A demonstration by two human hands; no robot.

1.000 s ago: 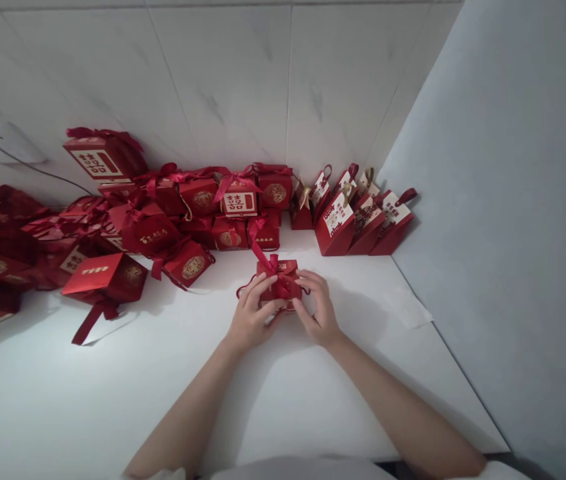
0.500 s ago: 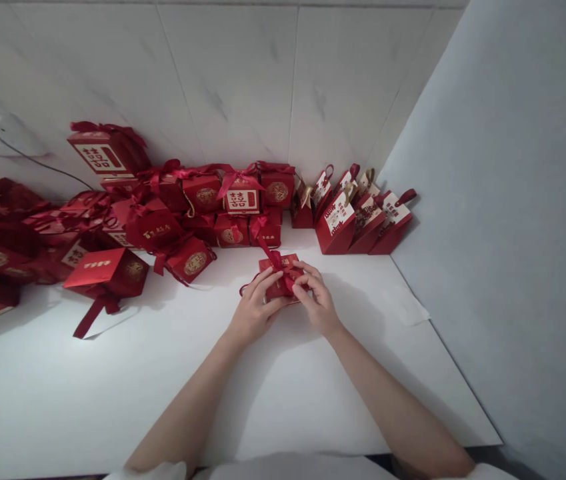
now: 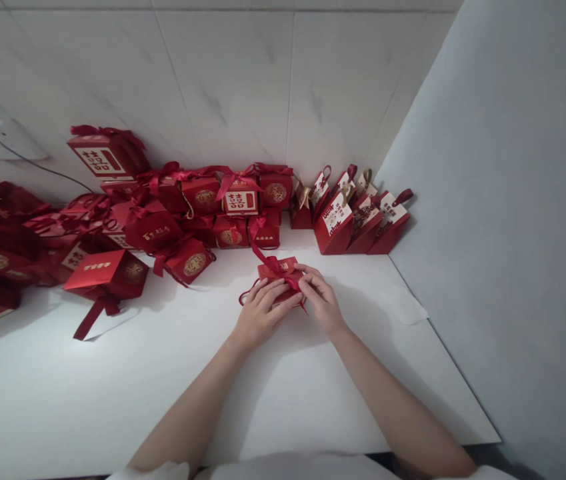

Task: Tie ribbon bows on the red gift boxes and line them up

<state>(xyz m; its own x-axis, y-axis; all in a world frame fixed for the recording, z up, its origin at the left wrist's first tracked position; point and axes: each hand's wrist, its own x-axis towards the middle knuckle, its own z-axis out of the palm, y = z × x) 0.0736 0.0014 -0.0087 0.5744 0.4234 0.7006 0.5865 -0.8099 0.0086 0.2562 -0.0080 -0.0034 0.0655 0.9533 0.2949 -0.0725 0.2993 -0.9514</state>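
Note:
A small red gift box point(image 3: 279, 269) with a gold emblem rests on the white table point(image 3: 87, 387) in front of me. My left hand point(image 3: 261, 313) grips its near left side, fingers curled over the red ribbon point(image 3: 263, 257) that trails off the box's far left corner. My right hand point(image 3: 321, 299) pinches the ribbon at the box's right front corner, with a short ribbon end hanging beneath the fingers. Both hands hide much of the box's near face.
Several red gift boxes with ribbons are heaped along the tiled wall from the far left to the middle point(image 3: 163, 220). A cluster of small red handled bags point(image 3: 357, 217) stands at the back right. A grey partition point(image 3: 503, 233) bounds the right side.
My left fingers have slid further over the box top toward the right hand. The right hand's pinch on the ribbon has shifted to the box's right front corner. The box has barely moved.

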